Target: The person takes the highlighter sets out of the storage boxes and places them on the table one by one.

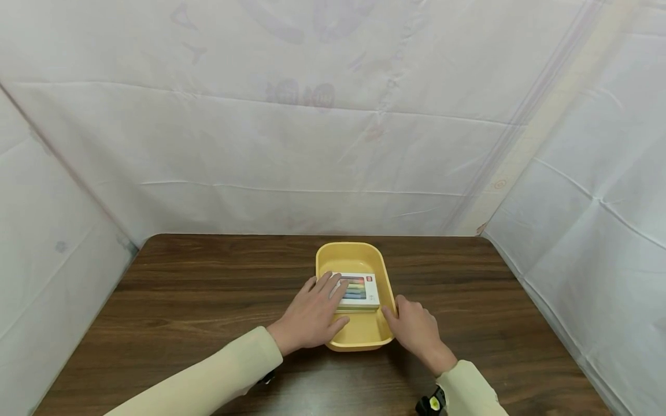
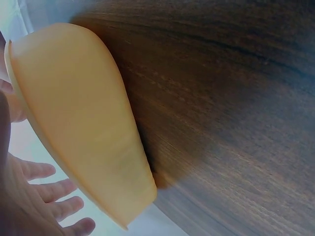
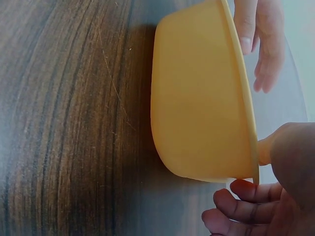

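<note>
A yellow plastic bin [image 1: 350, 251] stands on the table, longer front to back than across. Inside it lies a flat white box [image 1: 372, 292] with a picture or window of coloured sticks, perhaps pens or crayons. Below the box shows a thin greenish-yellow layer that I cannot identify. My left hand [image 1: 314, 315] reaches over the bin's left rim, its spread fingers over the box's left part; whether they press on it is hard to tell. At the near right corner my right hand [image 1: 416, 328] grips the bin's rim, thumb inside and fingers outside [image 3: 246, 209].
The bin rests on a dark wood-grain table [image 1: 208, 289]. White cloth sheets [image 1: 260, 144] hang behind the table and along both sides. A dark device with a yellow-green spot [image 1: 434, 403] sits at my right wrist.
</note>
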### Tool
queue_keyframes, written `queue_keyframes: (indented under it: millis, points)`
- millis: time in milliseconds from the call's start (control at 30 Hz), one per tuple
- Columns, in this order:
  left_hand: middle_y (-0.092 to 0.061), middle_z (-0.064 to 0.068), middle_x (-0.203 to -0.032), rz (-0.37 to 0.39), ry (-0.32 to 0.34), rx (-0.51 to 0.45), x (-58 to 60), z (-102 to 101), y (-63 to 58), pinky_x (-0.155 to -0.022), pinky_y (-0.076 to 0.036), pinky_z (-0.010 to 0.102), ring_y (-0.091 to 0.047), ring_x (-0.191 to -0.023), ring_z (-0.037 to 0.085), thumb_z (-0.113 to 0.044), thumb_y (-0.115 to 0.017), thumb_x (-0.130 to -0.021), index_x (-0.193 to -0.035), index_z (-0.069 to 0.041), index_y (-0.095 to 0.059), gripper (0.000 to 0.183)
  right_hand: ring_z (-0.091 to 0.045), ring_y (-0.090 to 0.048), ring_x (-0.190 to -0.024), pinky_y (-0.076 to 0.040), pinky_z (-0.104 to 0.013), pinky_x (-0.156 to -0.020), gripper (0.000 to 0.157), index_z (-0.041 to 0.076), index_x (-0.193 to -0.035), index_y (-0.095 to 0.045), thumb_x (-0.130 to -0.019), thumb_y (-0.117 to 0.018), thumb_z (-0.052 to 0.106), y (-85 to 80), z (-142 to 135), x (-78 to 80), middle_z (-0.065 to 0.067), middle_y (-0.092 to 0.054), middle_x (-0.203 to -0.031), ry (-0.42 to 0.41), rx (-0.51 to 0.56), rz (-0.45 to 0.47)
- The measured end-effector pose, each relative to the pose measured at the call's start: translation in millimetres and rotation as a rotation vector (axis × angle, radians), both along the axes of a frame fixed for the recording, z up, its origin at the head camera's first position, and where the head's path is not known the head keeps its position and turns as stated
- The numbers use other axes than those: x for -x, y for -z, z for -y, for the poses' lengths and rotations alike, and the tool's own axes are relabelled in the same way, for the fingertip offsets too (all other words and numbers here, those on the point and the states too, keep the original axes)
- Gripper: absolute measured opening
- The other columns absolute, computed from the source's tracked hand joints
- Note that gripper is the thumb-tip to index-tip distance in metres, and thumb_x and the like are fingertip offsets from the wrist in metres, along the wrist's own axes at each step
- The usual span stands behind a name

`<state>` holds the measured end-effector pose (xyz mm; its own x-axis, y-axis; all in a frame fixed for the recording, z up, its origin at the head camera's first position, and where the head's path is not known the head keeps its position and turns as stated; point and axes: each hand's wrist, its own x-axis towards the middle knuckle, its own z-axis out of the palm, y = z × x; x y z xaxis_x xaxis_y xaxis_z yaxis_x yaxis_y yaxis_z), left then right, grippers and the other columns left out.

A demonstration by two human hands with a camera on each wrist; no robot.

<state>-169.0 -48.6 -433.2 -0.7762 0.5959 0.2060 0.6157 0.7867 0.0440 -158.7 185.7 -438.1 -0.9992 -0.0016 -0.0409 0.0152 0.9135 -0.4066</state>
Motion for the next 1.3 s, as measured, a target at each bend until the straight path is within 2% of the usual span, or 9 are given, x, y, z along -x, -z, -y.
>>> queue_keyframes:
  millis: [167,567,1100,1300]
  points:
    - [-0.041,0.014,-0.150,0.020,0.001,-0.003,0.5,-1.3,-1.3,-0.112,-0.033,0.052,-0.037,-0.141,0.032,-0.049,-0.050,-0.096,-0.147,-0.008,-0.040,0.066,-0.014,-0.048,-0.051,-0.034,-0.028,-0.046,0.028,0.010,-0.082,-0.058,-0.095,-0.057,0.035,-1.6,0.5,1.6,-0.001,-0.051,-0.061,0.005,-0.015,0.005]
    - [-0.041,0.014,-0.150,0.010,-0.004,0.032,5.9,-4.2,-4.1,-0.113,-0.032,0.050,-0.036,-0.141,0.031,-0.050,-0.051,-0.095,-0.147,-0.008,-0.038,0.067,-0.014,-0.047,-0.050,-0.034,-0.028,-0.046,0.028,0.012,-0.079,-0.058,-0.095,-0.057,0.033,-2.5,-0.6,5.8,0.000,-0.051,-0.060,0.004,-0.020,0.001]
    - [-0.039,0.012,-0.151,0.043,-0.016,0.064,12.5,-8.8,-1.4,-0.115,-0.030,0.048,-0.034,-0.142,0.030,-0.051,-0.047,-0.096,-0.148,-0.011,-0.037,0.066,-0.013,-0.047,-0.046,-0.034,-0.026,-0.043,0.027,0.011,-0.077,-0.058,-0.097,-0.054,0.029,-0.4,-1.7,3.2,0.000,-0.050,-0.057,-0.019,-0.014,0.004]
    - [-0.041,0.013,-0.149,0.029,-0.007,0.065,15.4,-9.5,-1.4,-0.114,-0.032,0.048,-0.037,-0.140,0.030,-0.052,-0.049,-0.095,-0.146,-0.011,-0.039,0.066,-0.013,-0.046,-0.045,-0.034,-0.026,-0.042,0.029,0.012,-0.074,-0.057,-0.097,-0.054,0.030,1.5,-2.1,5.1,0.001,-0.050,-0.056,-0.005,-0.005,0.012]
